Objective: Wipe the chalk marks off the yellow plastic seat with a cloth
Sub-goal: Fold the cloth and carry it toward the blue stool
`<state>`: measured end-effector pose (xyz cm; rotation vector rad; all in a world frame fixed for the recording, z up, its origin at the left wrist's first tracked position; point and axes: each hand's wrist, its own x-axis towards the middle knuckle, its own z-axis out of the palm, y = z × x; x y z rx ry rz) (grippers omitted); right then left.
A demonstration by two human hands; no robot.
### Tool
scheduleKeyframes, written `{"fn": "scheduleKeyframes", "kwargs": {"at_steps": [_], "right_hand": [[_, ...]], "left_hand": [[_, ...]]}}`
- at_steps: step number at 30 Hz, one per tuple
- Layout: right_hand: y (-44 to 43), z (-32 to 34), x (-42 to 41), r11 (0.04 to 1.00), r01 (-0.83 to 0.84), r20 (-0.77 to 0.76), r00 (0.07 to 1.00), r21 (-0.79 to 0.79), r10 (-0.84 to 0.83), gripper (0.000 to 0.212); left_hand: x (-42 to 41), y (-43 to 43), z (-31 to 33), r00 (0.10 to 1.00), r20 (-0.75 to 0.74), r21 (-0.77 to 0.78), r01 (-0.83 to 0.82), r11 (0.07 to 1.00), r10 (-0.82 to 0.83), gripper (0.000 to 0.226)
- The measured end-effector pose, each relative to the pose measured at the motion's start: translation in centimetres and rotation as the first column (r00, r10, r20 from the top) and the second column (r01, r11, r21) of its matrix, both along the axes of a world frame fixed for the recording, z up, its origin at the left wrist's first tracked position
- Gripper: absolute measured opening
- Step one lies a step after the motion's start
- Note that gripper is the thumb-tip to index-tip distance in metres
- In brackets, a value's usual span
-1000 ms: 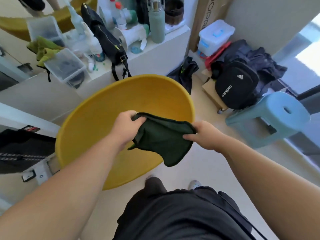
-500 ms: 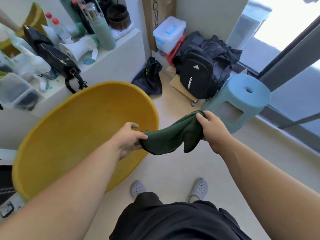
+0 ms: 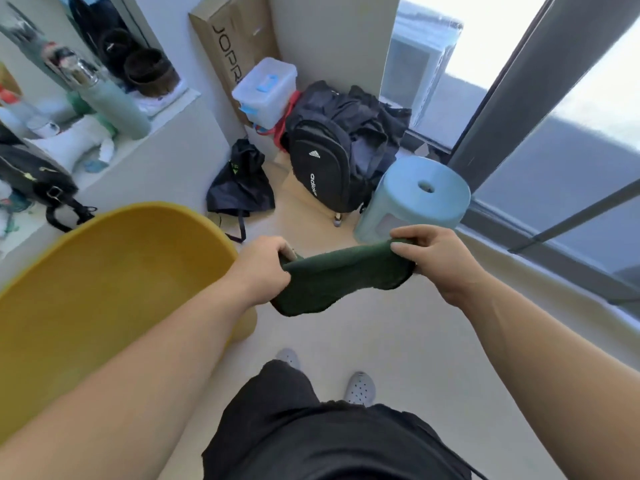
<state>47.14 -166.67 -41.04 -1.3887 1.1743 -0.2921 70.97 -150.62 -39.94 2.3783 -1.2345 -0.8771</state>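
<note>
The yellow plastic seat [image 3: 114,282] fills the lower left, its hollow facing me; I make out no chalk marks on it. A dark green cloth [image 3: 332,278] hangs stretched in the air to the right of the seat, over the floor. My left hand [image 3: 259,271] grips its left end beside the seat's rim. My right hand [image 3: 436,261] pinches its right end, in front of the blue stool. The cloth does not touch the seat.
A light blue plastic stool [image 3: 415,202] stands on the floor ahead right, by the window frame. A black backpack [image 3: 325,168] and dark clothes lie behind it. A white ledge [image 3: 162,157] with bottles and a black bag runs along the left. My feet stand below.
My view has swung right, so the seat has slid to the left. Both hands carried the cloth off the seat to its right and pulled it taut.
</note>
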Motion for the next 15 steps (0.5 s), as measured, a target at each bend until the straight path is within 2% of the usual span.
{"fn": "scheduleKeyframes", "kwargs": {"at_steps": [1, 3, 5, 7, 8, 9, 10, 12, 13, 15], "right_hand": [[-1.0, 0.0, -0.4, 0.999, -0.041, -0.037, 0.999, -0.012, 0.040, 0.025], [-2.8, -0.3, -1.0, 0.982, -0.148, -0.213, 0.970, -0.117, 0.121, 0.035], [-4.6, -0.8, -1.1, 0.916, -0.317, -0.450, 0.874, -0.244, 0.182, 0.028], [-6.5, -1.6, -1.2, 0.861, -0.446, -0.620, 0.754, -0.244, 0.215, 0.017], [-7.6, -2.2, -1.3, 0.872, -0.439, -0.644, 0.736, -0.218, 0.209, 0.017], [-8.8, -2.7, -1.5, 0.911, -0.373, -0.615, 0.765, -0.178, 0.193, 0.019], [-9.9, -3.0, -1.6, 0.962, -0.250, -0.522, 0.839, -0.114, 0.156, 0.018], [-11.5, -2.7, -1.6, 0.995, 0.026, -0.210, 0.978, 0.100, -0.004, 0.021], [-12.2, -2.3, -1.4, 0.968, 0.138, -0.076, 0.989, 0.211, -0.125, 0.024], [-13.4, -1.6, -0.5, 0.891, 0.324, 0.041, 0.934, 0.318, -0.355, 0.024]], "left_hand": [[0.1, -1.2, -0.3, 0.998, 0.046, 0.009, 0.036, 0.999, -0.036, 0.017], [0.4, -3.7, -0.8, 0.995, 0.057, 0.050, 0.082, 0.995, -0.084, 0.009], [1.0, -6.3, -1.1, 0.993, 0.047, 0.037, 0.111, 0.993, -0.113, 0.017], [1.8, -9.0, -1.6, 0.997, -0.051, -0.046, 0.060, 0.997, -0.063, 0.022], [2.3, -10.3, -2.0, 0.987, -0.160, -0.079, -0.011, 0.997, -0.002, 0.023], [2.9, -11.7, -2.5, 0.956, -0.288, -0.089, -0.091, 0.992, 0.061, 0.025], [3.4, -13.1, -2.9, 0.904, -0.414, -0.084, -0.157, 0.984, 0.109, 0.027], [4.4, -16.0, -3.5, 0.769, -0.612, -0.042, -0.264, 0.964, 0.184, 0.032], [4.8, -17.6, -3.6, 0.680, -0.693, 0.014, -0.320, 0.947, 0.240, 0.031], [5.7, -20.5, -4.0, 0.481, -0.799, 0.168, -0.399, 0.902, 0.361, 0.033]]}}
